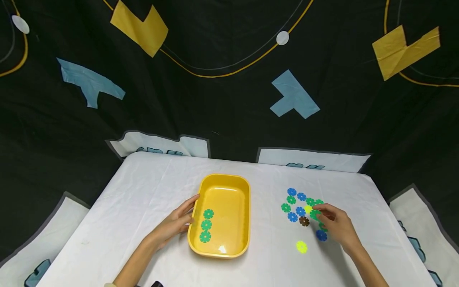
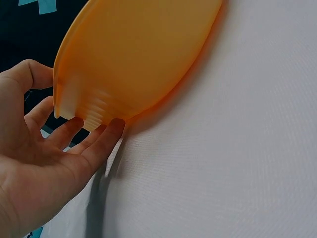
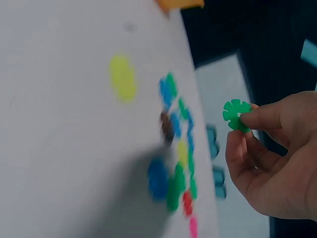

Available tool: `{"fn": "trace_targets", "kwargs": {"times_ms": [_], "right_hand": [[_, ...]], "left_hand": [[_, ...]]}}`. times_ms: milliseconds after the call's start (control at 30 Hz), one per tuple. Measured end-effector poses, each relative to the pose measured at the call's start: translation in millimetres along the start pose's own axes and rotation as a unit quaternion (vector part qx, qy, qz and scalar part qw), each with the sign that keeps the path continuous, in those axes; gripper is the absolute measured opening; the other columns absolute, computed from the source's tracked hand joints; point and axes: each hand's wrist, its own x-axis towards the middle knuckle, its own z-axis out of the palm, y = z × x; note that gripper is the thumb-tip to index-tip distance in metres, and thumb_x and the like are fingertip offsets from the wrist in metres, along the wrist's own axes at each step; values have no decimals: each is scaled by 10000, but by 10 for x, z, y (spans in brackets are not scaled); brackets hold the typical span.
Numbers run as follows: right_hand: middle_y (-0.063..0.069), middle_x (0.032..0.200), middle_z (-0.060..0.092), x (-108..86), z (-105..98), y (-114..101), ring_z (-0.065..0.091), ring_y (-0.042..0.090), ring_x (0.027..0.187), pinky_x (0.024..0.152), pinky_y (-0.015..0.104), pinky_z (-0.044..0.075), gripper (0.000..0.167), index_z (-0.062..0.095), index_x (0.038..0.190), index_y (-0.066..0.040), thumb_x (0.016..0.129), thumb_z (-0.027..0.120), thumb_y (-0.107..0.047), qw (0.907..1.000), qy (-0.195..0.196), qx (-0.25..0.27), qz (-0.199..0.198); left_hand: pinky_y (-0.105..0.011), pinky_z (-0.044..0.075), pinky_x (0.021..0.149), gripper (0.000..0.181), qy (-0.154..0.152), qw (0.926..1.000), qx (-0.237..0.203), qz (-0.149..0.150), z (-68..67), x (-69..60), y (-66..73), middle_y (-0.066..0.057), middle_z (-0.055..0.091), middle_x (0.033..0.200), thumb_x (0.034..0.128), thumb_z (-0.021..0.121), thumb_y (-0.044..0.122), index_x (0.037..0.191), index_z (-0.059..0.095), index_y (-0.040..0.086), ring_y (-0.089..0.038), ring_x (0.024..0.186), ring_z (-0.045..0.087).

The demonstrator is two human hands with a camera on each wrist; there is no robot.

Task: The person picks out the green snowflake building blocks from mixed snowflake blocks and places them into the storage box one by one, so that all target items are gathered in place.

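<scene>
A yellow plastic tray [image 1: 231, 223] stands on the white-covered table, with three green notched discs [image 1: 206, 225] in a row along its left inside. My left hand [image 1: 173, 223] holds the tray's left side; in the left wrist view its fingers [image 2: 106, 141] lie against the outer wall and one digit meets the rim. On the right, my right hand [image 3: 277, 158] pinches a green notched disc [image 3: 233, 113] between thumb and fingertip. It is raised above loose discs, among them blue [image 1: 292, 217], green [image 1: 285, 207] and brown [image 1: 304, 221]. The hand hides some of them.
One yellow-green disc [image 1: 301, 247] lies apart, nearer the front. Red [image 3: 187, 203] and pink [image 3: 193, 226] discs show blurred in the right wrist view. A dark patterned curtain [image 1: 229, 107] hangs behind the table. A small black object [image 1: 157, 284] is at the bottom edge.
</scene>
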Motion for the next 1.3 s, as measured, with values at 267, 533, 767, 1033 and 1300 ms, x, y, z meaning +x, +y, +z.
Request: {"fn": "trace_targets", "kwargs": {"times_ms": [267,533,767,1033,1300], "right_hand": [[149,1045,692,91,263,-471,657,348,945,782,366,575,270,682,1227,-19,967,610,-24,9938,-308,761,-755],[77,962,681,240,707,-949,669,336,882,794,370,579,239,710,1159,-31,941,629,18,9848,-782,1295,-853],[39,902,681,370,1137,-1211,670,261,794,774,427,585,241,725,1130,-42,921,637,41,9836,-940,1147,-1031],[40,877,656,504,1514,-1382,638,220,756,689,289,569,256,716,1145,-45,915,637,35,9800,-1367,722,-1254],[69,904,656,598,1773,-1492,621,164,746,626,265,532,247,719,1123,-50,903,639,30,9778,-1436,519,-1438]], "left_hand": [[-518,407,1045,745,-39,10000,16,23,4,6,4,-66,176,1646,901,567,98,1565,318,328,-331,1435,310],[-521,417,1030,751,3,10000,-10,30,5,12,0,-67,188,1643,894,569,90,1564,324,326,-334,1433,311],[-547,399,1040,747,12,10000,-3,39,3,18,-7,-67,193,1641,894,571,92,1560,332,332,-332,1430,314],[-566,373,1056,746,-27,10000,-34,64,-3,15,-5,-57,192,1642,894,573,95,1557,333,338,-325,1437,301],[-569,371,1057,747,-25,10000,-65,35,-2,8,1,-58,192,1642,891,575,92,1555,338,343,-330,1441,295]]}}
